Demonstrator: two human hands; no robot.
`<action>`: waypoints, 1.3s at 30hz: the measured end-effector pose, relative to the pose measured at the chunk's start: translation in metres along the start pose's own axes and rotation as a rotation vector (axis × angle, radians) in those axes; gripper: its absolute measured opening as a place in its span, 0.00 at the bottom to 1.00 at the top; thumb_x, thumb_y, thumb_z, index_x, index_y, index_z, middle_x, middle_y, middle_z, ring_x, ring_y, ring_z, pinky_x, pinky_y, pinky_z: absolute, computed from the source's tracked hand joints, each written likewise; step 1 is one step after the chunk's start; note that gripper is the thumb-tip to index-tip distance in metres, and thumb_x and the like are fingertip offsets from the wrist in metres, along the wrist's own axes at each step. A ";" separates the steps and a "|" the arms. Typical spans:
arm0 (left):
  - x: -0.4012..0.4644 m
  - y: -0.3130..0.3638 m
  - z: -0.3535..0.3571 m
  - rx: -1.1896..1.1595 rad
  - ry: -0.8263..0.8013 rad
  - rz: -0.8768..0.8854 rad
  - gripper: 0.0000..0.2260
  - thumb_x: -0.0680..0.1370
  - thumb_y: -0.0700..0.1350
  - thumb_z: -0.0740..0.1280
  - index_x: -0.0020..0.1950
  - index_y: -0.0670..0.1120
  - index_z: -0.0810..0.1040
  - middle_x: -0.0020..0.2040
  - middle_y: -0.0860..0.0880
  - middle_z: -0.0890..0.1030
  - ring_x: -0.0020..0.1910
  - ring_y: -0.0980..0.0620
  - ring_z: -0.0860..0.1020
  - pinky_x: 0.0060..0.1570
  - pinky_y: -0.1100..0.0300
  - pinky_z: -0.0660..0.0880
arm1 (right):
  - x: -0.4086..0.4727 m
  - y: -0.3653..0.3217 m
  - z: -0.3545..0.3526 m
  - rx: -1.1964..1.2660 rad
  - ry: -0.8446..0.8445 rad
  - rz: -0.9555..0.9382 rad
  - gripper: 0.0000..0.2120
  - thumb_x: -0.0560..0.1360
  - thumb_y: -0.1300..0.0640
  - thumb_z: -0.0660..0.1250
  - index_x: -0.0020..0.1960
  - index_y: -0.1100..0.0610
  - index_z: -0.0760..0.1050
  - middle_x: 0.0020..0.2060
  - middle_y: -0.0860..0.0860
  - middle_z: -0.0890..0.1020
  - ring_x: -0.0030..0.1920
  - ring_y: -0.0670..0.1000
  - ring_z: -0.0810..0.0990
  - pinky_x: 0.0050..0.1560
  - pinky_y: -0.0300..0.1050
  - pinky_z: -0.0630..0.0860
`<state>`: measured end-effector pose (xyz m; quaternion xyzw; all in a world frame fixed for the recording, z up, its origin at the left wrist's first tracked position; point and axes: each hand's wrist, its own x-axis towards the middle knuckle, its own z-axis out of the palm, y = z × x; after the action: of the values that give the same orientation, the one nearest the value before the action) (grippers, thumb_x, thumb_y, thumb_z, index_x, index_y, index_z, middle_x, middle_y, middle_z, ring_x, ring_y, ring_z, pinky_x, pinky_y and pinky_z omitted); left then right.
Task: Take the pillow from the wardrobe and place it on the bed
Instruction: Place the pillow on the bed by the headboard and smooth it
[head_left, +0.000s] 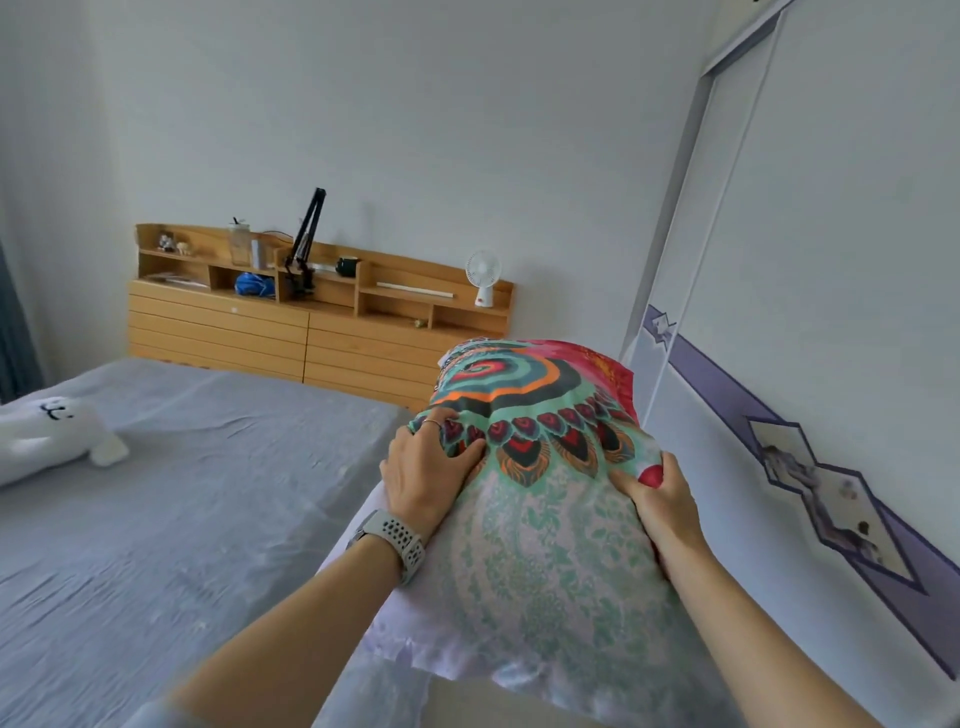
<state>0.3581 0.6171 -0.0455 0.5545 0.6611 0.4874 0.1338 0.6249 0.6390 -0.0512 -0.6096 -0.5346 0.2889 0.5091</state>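
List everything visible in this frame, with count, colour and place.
Patterned fabric pillow: one, teal, red and orange, held at the bed's right edge.
Bed with wrinkled sheet: one, grey, left and centre.
Soft plush toy: one, white, far left on the bed.
Wooden headboard shelf unit: one, light brown, against the back wall.
Small desk fan: one, white, right end of the shelf.
Wardrobe door: white with a purple band, right.
Left hand: grips the pillow, with a wristwatch.
Right hand: grips the pillow's right side.
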 end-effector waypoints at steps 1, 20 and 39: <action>0.014 -0.003 0.013 0.003 0.007 -0.010 0.22 0.68 0.64 0.68 0.60 0.58 0.73 0.54 0.46 0.81 0.58 0.44 0.76 0.57 0.42 0.74 | 0.022 0.004 0.007 -0.001 -0.015 -0.002 0.18 0.67 0.47 0.75 0.52 0.49 0.73 0.45 0.46 0.80 0.44 0.49 0.78 0.40 0.46 0.72; 0.348 -0.124 0.138 0.200 0.398 -0.298 0.19 0.70 0.62 0.68 0.58 0.57 0.75 0.50 0.46 0.81 0.53 0.44 0.77 0.52 0.46 0.75 | 0.432 0.027 0.300 0.085 -0.519 -0.161 0.16 0.69 0.49 0.74 0.53 0.46 0.73 0.44 0.45 0.81 0.43 0.48 0.79 0.41 0.46 0.71; 0.615 -0.307 0.150 0.350 0.809 -0.644 0.20 0.68 0.64 0.69 0.56 0.58 0.76 0.46 0.47 0.74 0.49 0.41 0.77 0.52 0.50 0.75 | 0.673 -0.011 0.674 0.034 -1.018 -0.317 0.17 0.72 0.54 0.73 0.59 0.51 0.75 0.51 0.51 0.82 0.51 0.54 0.80 0.54 0.51 0.76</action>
<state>0.0655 1.2504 -0.1385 0.1062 0.8675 0.4789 -0.0830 0.1929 1.4842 -0.1236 -0.2956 -0.7949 0.4761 0.2325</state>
